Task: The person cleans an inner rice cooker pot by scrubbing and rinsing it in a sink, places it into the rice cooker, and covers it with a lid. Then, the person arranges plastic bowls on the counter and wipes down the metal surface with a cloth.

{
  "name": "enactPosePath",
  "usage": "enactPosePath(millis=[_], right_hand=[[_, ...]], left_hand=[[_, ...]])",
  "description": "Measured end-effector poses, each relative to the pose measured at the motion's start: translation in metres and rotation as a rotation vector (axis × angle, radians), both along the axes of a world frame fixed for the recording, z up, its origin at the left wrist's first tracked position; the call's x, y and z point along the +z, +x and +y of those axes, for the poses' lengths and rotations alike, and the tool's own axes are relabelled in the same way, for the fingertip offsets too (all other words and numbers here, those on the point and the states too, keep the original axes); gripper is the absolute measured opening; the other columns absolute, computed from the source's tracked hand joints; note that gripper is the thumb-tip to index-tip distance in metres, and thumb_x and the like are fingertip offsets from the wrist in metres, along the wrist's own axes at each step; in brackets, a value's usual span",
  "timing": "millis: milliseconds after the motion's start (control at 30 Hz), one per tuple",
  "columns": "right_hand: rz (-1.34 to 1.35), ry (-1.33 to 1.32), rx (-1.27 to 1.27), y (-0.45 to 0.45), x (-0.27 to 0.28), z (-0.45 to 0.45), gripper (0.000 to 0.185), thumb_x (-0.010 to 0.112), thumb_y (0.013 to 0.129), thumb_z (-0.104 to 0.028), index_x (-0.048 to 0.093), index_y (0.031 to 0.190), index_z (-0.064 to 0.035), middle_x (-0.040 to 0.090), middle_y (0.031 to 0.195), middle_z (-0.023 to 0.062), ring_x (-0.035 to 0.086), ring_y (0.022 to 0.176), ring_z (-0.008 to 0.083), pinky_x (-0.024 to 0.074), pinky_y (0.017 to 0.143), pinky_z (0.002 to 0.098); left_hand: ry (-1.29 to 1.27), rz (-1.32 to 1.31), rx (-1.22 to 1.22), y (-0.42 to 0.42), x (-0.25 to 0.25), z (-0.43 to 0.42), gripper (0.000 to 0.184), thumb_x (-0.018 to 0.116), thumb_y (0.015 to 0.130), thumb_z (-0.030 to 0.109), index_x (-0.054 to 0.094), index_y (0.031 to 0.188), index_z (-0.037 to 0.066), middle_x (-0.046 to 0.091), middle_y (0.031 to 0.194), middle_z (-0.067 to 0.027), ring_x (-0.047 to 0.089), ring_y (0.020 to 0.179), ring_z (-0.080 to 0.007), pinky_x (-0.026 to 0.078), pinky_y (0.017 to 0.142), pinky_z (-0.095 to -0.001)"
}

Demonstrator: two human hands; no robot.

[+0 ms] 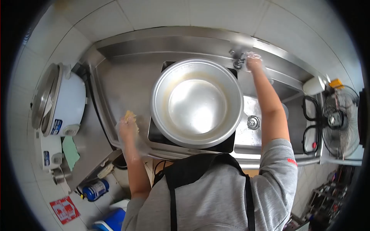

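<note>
Left of the pot (pixel 198 102), the left hand (pixel 126 129) clutches a yellow item (pixel 130 114); behind the pot's right rim, the right hand (pixel 254 63) is by the faucet (pixel 238 62); its grip is unclear.

Crumpled yellowish cloth-like piece (pixel 131 116) is poking out of the left hand (pixel 126 129), above the steel table (pixel 119 84), metal tap (pixel 238 63) is standing beside the right hand (pixel 253 61)

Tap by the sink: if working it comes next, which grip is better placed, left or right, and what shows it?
Probably the right: the right grip is close beside the tap, while the left grip is across the pot, holding a yellowish cloth-like item.
</note>
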State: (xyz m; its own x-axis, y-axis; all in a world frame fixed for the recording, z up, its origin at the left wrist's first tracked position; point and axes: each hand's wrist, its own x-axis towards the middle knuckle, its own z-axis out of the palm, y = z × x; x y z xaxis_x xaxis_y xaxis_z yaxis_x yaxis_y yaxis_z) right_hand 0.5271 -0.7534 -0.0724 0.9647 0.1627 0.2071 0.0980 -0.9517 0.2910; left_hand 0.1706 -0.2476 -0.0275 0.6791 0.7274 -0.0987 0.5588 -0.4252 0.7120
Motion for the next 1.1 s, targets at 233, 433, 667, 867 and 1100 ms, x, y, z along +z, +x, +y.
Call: enactPosePath(millis=[233,433,667,867,1100], right_hand=[[0.116,0.067,0.019,-0.013,-0.006,-0.007,0.019,0.048,0.078,-0.013,0.064,0.083,-0.0035,0.063,0.086,0.0178,0.063,0.079,0.029,0.0503,0.067,0.0373],[0.011,0.463,-0.196,-0.08,-0.015,-0.002,0.018,0.048,0.076,-0.011,0.06,0.085,-0.0008,0.062,0.086,0.0205,0.062,0.08,0.034,0.0499,0.07,0.0425],[0.17,1.304,-0.504,-0.176,-0.033,-0.03,0.105,0.064,0.066,-0.054,0.008,0.138,-0.002,0.035,0.133,0.025,0.036,0.123,0.0343,0.0289,0.102,0.0366],[0.147,1.033,-1.034,-0.233,-0.094,-0.213,0.088,0.069,0.066,-0.047,0.028,0.126,0.0014,0.04,0.127,0.0194,0.045,0.115,0.029,0.0318,0.098,0.0328],[-0.109,1.32,-1.006,-0.304,-0.353,-0.385,0.041,0.055,0.078,-0.035,0.059,0.103,-0.0025,0.061,0.1,0.0134,0.057,0.094,0.0288,0.0449,0.08,0.0403]], left_hand=[[0.322,0.066,-0.051,-0.011,-0.041,0.037,0.032,0.057,0.078,0.018,0.057,0.107,0.005,0.063,0.088,-0.016,0.061,0.081,-0.0288,0.047,0.069,-0.0379],[0.508,0.121,-0.207,-0.008,-0.035,0.027,0.031,0.059,0.078,0.016,0.057,0.107,0.005,0.063,0.088,-0.0161,0.061,0.077,-0.0294,0.048,0.067,-0.0381],[0.491,0.368,-0.162,0.016,-0.014,-0.016,0.034,0.058,0.079,0.025,0.058,0.106,0.005,0.063,0.09,-0.0177,0.061,0.084,-0.0304,0.048,0.074,-0.0401],[0.81,0.445,-0.117,0.027,-0.015,-0.043,0.053,0.064,0.073,0.035,0.052,0.113,0.001,0.059,0.101,-0.0196,0.056,0.097,-0.0334,0.044,0.083,-0.0414],[1.075,0.266,-0.159,0.014,0.009,-0.046,0.066,0.069,0.067,0.029,0.045,0.117,-0.007,0.052,0.113,-0.0233,0.049,0.107,-0.0362,0.041,0.089,-0.0413]])
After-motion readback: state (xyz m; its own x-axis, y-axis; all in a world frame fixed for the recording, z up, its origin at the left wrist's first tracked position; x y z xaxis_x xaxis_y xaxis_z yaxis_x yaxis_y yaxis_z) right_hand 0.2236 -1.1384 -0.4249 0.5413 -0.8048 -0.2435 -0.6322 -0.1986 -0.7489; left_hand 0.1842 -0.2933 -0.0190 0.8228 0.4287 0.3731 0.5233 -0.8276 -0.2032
